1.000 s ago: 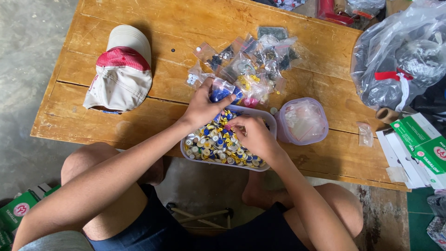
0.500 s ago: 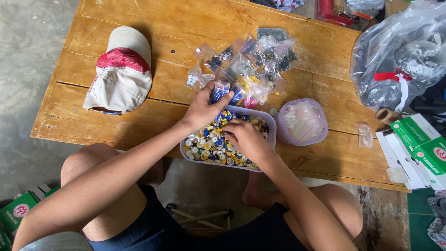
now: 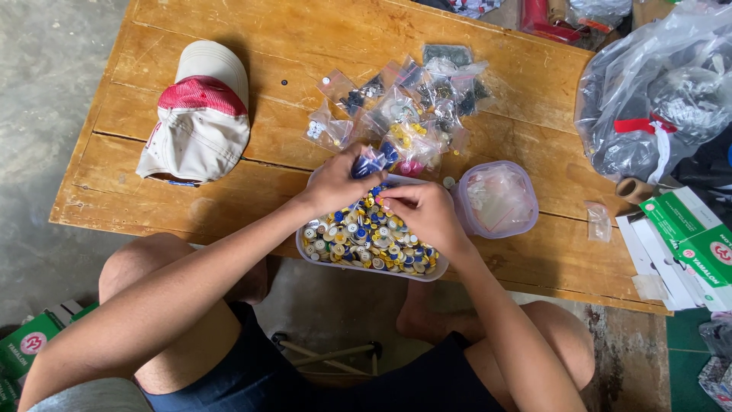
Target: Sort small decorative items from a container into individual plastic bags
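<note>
A clear plastic tub point(image 3: 311, 258) full of mixed blue, white and yellow buttons point(image 3: 358, 240) sits at the near edge of a wooden table point(image 3: 290, 38). My left hand point(image 3: 335, 181) holds a small clear bag of blue buttons point(image 3: 375, 161) above the tub's far rim. Over the buttons, my right hand point(image 3: 424, 216) has its fingertips pinched together on something small close to the bag, likely a button.
A pile of small clear bags of buttons point(image 3: 412, 107) lies behind the tub. A round clear container holding empty bags point(image 3: 497, 200) stands to the right. A red and white cap point(image 3: 200, 114) lies at left. Large plastic bag point(image 3: 656, 91), tape roll point(image 3: 633, 189) and green boxes point(image 3: 686, 236) at right.
My right hand has lifted from the tub's right side and moved left and up toward the bag in my left hand. The left hand has stayed in place.
</note>
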